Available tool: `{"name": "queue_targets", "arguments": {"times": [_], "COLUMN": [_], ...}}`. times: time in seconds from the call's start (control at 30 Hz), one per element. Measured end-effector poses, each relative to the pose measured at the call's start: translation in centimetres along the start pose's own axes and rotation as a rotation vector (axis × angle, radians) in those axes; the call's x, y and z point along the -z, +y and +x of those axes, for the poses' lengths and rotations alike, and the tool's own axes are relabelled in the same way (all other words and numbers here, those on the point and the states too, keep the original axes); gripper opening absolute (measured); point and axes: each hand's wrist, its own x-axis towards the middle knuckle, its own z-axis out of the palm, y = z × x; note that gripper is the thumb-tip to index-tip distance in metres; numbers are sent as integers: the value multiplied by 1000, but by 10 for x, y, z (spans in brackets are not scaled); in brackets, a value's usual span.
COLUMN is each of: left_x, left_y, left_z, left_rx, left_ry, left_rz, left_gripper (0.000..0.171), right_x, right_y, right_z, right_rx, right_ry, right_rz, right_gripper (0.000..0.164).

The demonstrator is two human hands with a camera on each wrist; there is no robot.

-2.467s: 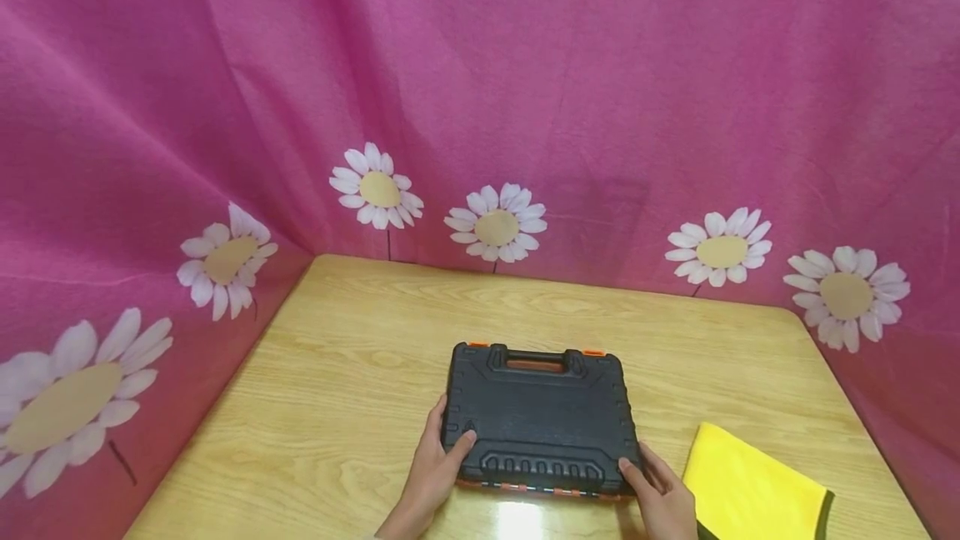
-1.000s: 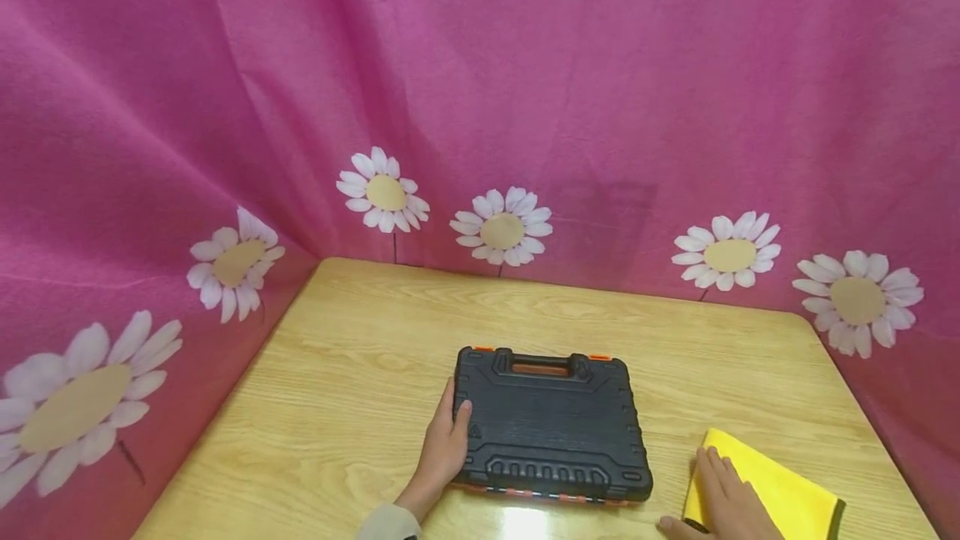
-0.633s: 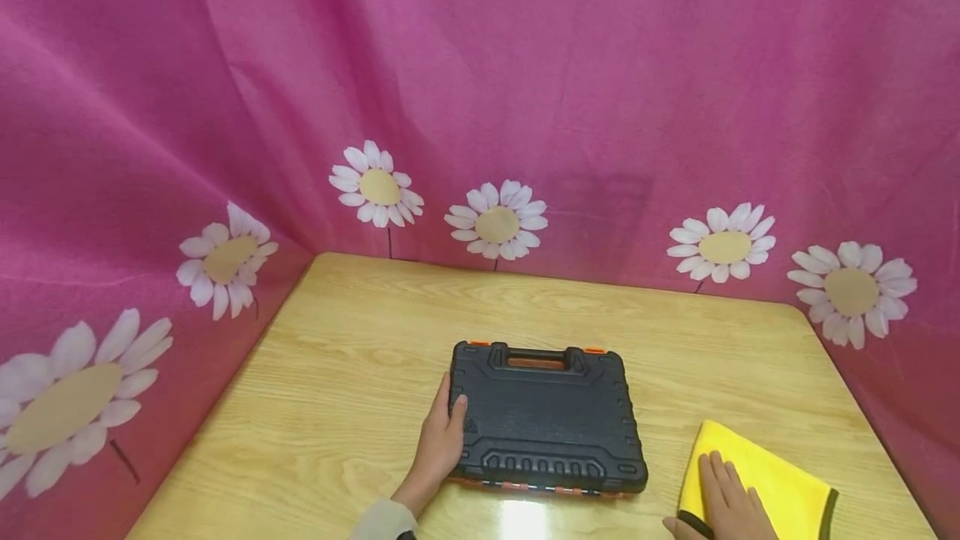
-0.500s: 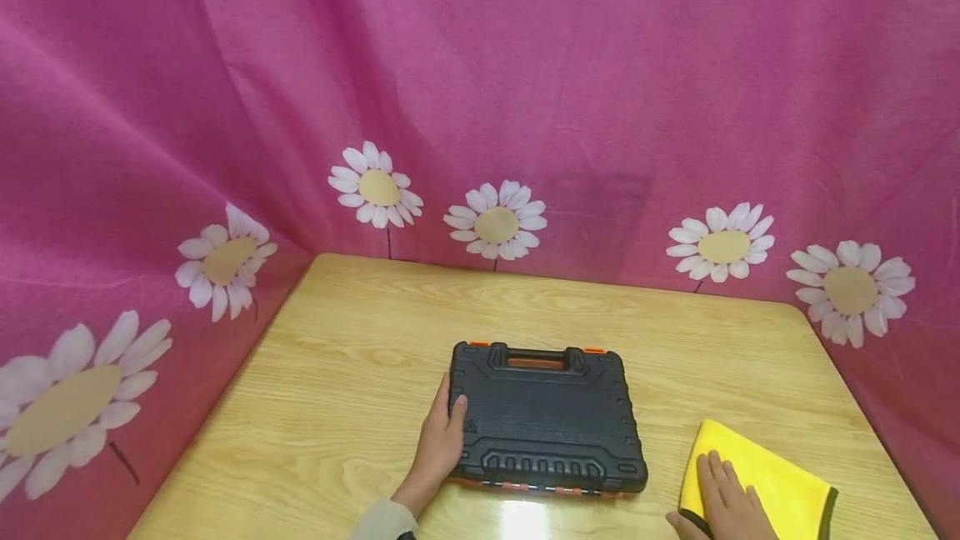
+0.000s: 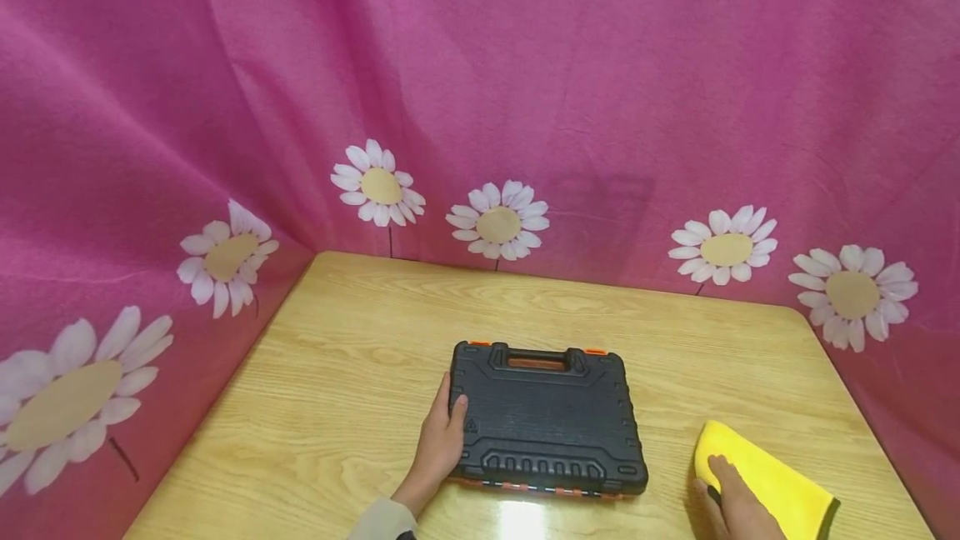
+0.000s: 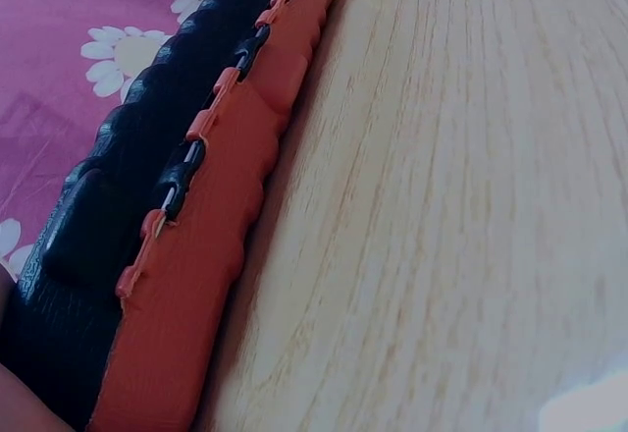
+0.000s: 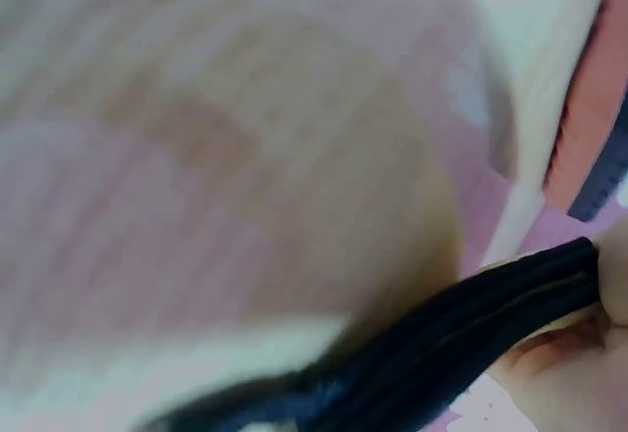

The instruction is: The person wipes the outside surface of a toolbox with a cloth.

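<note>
Case of black-and-orange moulded plastic (image 5: 547, 419), on pale wood-grain table (image 5: 360, 332).
Left hand (image 5: 441, 438) grips its left side; right hand (image 5: 738, 508) pinches edge of folded yellow dark-trimmed cloth (image 5: 791, 482), right of case.

The case (image 5: 547, 415) is black above and orange-red below (its hinges (image 6: 203, 123) alternate the two colours), with orange latches (image 5: 596, 352). Under the case, the table (image 5: 360, 340) is pale yellow-brown, streaked with wood grain. Right of the case, the cloth (image 5: 780, 486) is bright yellow, edged dark. Behind the case, the curtain (image 5: 510, 65) is magenta, printed with white, cream-centred daisies (image 5: 498, 225).
</note>
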Motion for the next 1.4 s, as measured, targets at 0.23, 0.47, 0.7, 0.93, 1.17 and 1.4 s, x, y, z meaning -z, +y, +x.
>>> {"name": "queue_targets", "arguments": {"times": [0.23, 0.47, 0.7, 0.93, 1.17, 1.4], "left_x": [0, 1, 0, -2, -1, 1], "left_y": [-1, -1, -3, -4, -3, -2], "left_z": [0, 0, 0, -1, 0, -1], "left_rx": [-16, -16, -20, -29, -31, -38], "left_ry": [-7, -5, 8, 7, 15, 22], "left_rz": [-13, -16, -6, -3, -10, -10], "left_gripper": [56, 56, 57, 56, 56, 56], "right_x": [31, 44, 46, 43, 35, 26], "right_y": [-20, -37, -54, -69, -88, -106], "right_z": [4, 5, 17, 27, 37, 47], "right_rx": [-157, -79, -64, -57, 12, 74], "right_ry": [-12, 134, 216, 238, 331, 373], "right_rz": [109, 180, 235, 272, 284, 323], "right_gripper": [54, 49, 40, 45, 40, 37]}}
